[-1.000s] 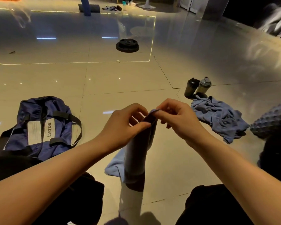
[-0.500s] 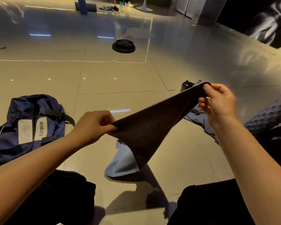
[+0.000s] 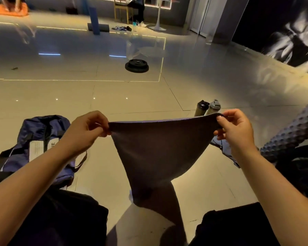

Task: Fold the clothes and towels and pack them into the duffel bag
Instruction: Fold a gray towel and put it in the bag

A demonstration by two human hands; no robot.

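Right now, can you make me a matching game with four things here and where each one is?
Things:
1. dark blue towel
2. navy duffel bag
3. two shaker bottles
4. black round weight plate

Places:
A. far out on the floor
B. stretched between both hands
C. floor, by the left arm
D. standing just behind the towel's right corner

Pairs: 1-B, 2-C, 3-D, 4-A

Dark grey towel [image 3: 156, 150], navy duffel bag [image 3: 43, 139] with white label, glossy beige floor [image 3: 114, 89]

One towel [image 3: 158, 153], one duffel bag [image 3: 43, 139], two bottles [image 3: 208, 108].
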